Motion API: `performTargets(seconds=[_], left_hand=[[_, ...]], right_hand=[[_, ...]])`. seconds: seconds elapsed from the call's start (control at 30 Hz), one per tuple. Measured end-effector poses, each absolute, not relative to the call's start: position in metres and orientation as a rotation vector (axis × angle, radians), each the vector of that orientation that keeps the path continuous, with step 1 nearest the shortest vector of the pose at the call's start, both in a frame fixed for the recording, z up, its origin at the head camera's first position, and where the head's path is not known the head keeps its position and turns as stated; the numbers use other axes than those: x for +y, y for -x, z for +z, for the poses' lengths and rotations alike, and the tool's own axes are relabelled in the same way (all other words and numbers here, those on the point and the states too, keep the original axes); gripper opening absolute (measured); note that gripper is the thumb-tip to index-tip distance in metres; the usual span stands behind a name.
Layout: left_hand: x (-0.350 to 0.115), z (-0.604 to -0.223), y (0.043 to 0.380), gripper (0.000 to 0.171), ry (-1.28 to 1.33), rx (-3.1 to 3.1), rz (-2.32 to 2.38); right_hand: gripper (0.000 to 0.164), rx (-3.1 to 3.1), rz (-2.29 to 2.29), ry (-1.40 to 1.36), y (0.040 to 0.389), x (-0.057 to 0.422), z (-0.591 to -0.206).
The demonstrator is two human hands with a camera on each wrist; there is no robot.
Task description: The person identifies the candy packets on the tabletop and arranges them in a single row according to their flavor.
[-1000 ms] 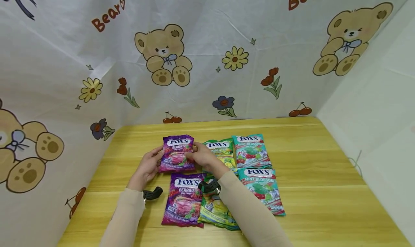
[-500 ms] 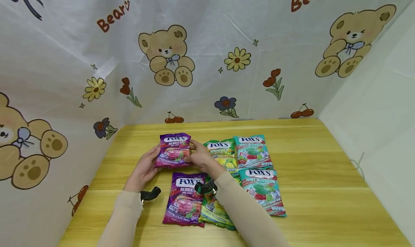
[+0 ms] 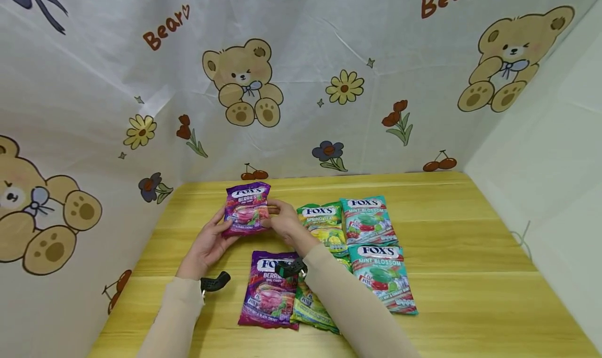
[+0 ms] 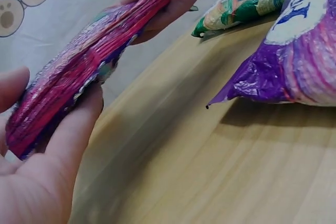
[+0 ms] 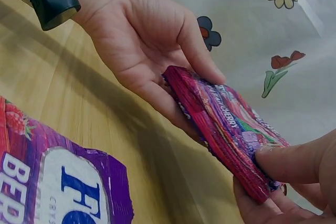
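Both hands hold a purple FOX'S Berries candy bag (image 3: 246, 211) at its sides, raised above the back left of the table. My left hand (image 3: 209, 245) grips its left side, thumb on the front and fingers underneath. My right hand (image 3: 289, 226) pinches the opposite side, with the thumb (image 5: 289, 163) on the printed face. The left wrist view shows the crimped bottom edge of the bag (image 4: 79, 72) end-on, with room between it and the wood. A second purple Berries bag (image 3: 270, 295) lies on the table in front of the hands.
Green-yellow Spring Tea bags (image 3: 322, 227) lie in the middle column, the front one partly under the right forearm. Two turquoise Mint Blossom bags (image 3: 369, 219) form the right column. The wooden table (image 3: 470, 274) meets a bear-print cloth (image 3: 291, 138) behind and a white wall (image 3: 555, 154) at right.
Both hands have carried the Berries bag leftward and up, away from the Berries bag lying in front. Its top edge now reaches near the table's back edge. The other bags stay put.
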State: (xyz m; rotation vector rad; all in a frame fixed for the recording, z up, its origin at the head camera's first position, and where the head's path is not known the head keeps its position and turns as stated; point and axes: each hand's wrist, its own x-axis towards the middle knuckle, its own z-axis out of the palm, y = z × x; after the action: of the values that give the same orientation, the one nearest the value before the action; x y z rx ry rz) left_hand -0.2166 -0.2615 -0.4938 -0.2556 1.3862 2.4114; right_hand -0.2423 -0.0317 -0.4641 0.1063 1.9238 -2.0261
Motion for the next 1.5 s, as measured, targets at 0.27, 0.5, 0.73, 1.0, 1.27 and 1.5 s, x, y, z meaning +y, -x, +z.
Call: performTargets(seconds=[0.27, 0.5, 0.73, 1.0, 1.27, 1.5], left_hand=[[-0.268, -0.489, 0.224, 0.073, 0.174, 1.32, 2.486], [-0.281, -0.482, 0.24, 0.074, 0.155, 1.338, 2.493], [-0.289, -0.479, 0.26, 0.075, 0.114, 1.305, 2.501], [-0.293, -0.489, 0.279, 0.072, 0.143, 1.352, 2.448], [-0.312, -0.508, 0.273, 0.071, 0.267, 1.373, 2.424], [-0.313, -0.515, 0.274, 0.07, 0.281, 1.397, 2.407]], right_hand=[[0.074, 1.811, -2.078, -0.085, 0.248, -0.046, -0.464], [0.059, 1.702, -2.148, -0.145, 0.251, -0.054, -0.459], [0.036, 1.647, -2.21, -0.312, 0.257, -0.063, -0.458], [0.025, 1.644, -2.223, -0.457, 0.267, -0.07, -0.472], [0.029, 1.527, -2.237, -0.472, 0.262, -0.085, -0.494], [0.035, 1.552, -2.224, -0.359, 0.257, -0.084, -0.502]])
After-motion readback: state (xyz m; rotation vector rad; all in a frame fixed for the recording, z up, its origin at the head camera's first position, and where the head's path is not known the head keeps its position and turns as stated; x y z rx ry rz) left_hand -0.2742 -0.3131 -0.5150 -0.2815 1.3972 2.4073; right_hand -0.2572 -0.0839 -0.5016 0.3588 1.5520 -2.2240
